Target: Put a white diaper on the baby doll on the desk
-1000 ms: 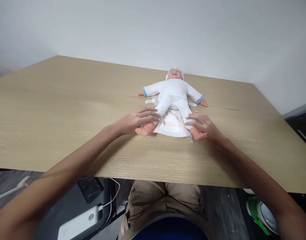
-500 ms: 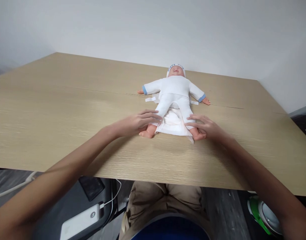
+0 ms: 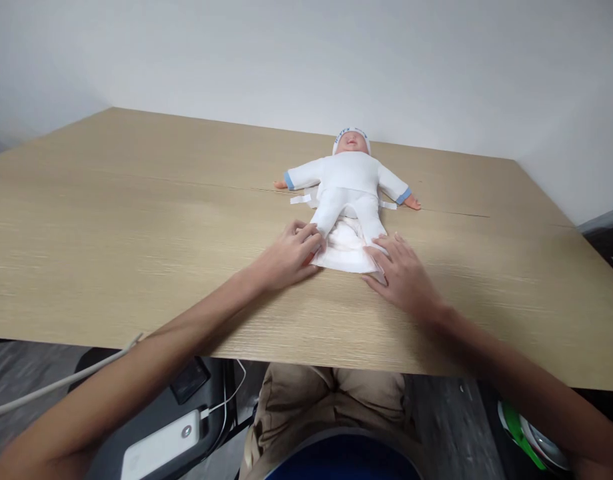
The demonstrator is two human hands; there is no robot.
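A baby doll (image 3: 351, 175) in a white suit with blue cuffs and a printed white cap lies on its back, arms spread. Beneath its hips and legs is an opened white diaper (image 3: 347, 259), whose front flap lies between the legs toward me; its tabs stick out at both sides of the waist. My left hand (image 3: 295, 255) curls around the flap's left corner, covering the doll's foot there. At the right corner my right hand (image 3: 405, 272) has its fingers above and thumb below the diaper's edge, hiding the other foot.
The wooden table (image 3: 186, 200) has a thin seam across it and meets a pale wall behind. Below its front edge, a white power bank (image 3: 161, 443) with a cable and a dark phone (image 3: 191, 380) rest on a black seat. A green-and-white object (image 3: 519, 430) is at lower right.
Both hands have come from the doll's lower legs toward the flap's corners, their fingers curling in. The right hand has moved nearer to me. Doll and diaper stay in place.
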